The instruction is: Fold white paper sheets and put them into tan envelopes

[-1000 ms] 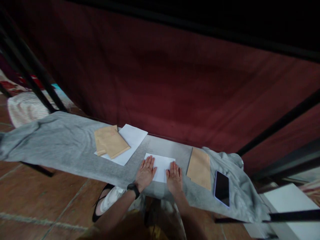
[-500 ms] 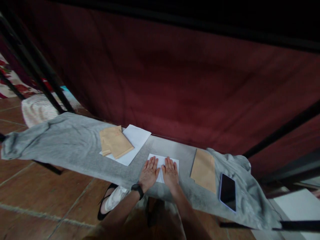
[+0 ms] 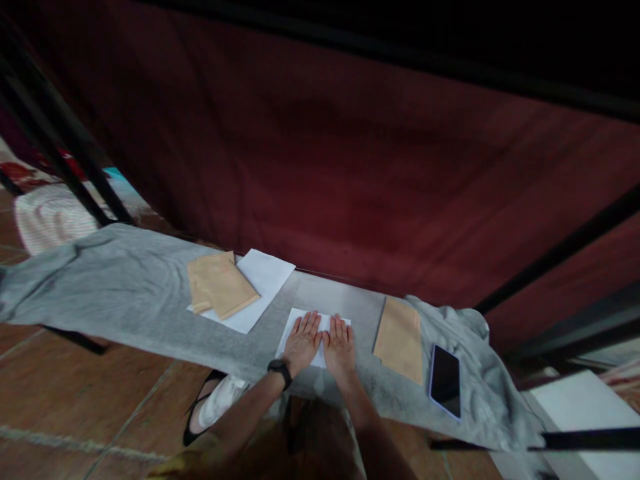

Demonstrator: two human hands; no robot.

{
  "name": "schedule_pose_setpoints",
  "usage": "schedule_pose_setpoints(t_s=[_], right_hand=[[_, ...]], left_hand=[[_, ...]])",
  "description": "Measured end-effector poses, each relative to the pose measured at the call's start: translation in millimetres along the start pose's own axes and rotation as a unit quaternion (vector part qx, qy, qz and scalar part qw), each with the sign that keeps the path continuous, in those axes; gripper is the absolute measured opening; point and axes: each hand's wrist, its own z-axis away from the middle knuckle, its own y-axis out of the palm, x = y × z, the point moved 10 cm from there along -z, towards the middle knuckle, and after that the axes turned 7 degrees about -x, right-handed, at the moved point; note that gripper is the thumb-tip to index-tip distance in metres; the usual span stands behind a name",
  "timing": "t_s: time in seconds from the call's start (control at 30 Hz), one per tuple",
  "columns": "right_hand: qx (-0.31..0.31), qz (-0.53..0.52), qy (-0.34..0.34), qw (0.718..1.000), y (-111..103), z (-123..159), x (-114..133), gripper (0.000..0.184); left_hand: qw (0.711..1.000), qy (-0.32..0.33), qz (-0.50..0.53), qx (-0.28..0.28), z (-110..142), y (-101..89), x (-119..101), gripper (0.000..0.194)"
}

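Note:
A small white sheet of paper (image 3: 286, 335) lies on the grey cloth in front of me, partly covered by both hands. My left hand (image 3: 302, 343), with a black watch on its wrist, rests flat on the paper, fingers stretched out. Beside it my right hand (image 3: 339, 345) also lies flat on the sheet, its fingers straight and close together. The thumbs almost meet in the middle. To the left, brown envelopes (image 3: 225, 285) lie over larger white sheets (image 3: 267, 275). Another brown envelope (image 3: 399, 339) lies to the right of my right hand.
A phone (image 3: 445, 381) with a dark screen lies right of the envelope. The grey cloth (image 3: 140, 293) covers a narrow bench and is bunched at the right end. A dark red curtain (image 3: 320, 167) hangs behind, between black metal bars (image 3: 560, 250).
My left hand has slid a little to the right over the paper, toward my right hand, baring more of the sheet's left side. The whole view has shifted slightly.

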Motion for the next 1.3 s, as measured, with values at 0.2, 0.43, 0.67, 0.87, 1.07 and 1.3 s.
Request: schedule_pose_setpoints(t_s=[0.2, 0.43, 0.67, 0.87, 1.07, 1.3], right_hand=[[-0.022, 0.0, -0.001, 1.0, -2, 0, 0, 0.053], [0.036, -0.022, -0.012, 0.999, 10, -4, 18, 0.051], [0.066, -0.02, -0.009, 0.998, 17, -7, 26, 0.052], [0.042, 0.005, 0.009, 0.999, 14, -4, 11, 0.055], [-0.008, 0.028, 0.03, 0.999, 4, 3, -6, 0.056], [-0.023, 0.035, 0.043, 0.998, -3, 12, -23, 0.059]], left_hand=[[0.999, -0.013, -0.015, -0.026, 0, -6.7, 24, 0.055], [0.999, 0.003, -0.029, -0.032, 2, -13.6, 23, 0.052], [0.999, -0.004, -0.036, -0.017, 2, -11.3, 24, 0.053], [0.999, -0.018, -0.043, -0.021, 3, -6.1, 30, 0.056], [0.997, -0.045, -0.05, -0.027, 9, -5.0, 42, 0.059], [0.995, -0.07, -0.065, -0.031, 27, -13.7, 57, 0.061]])
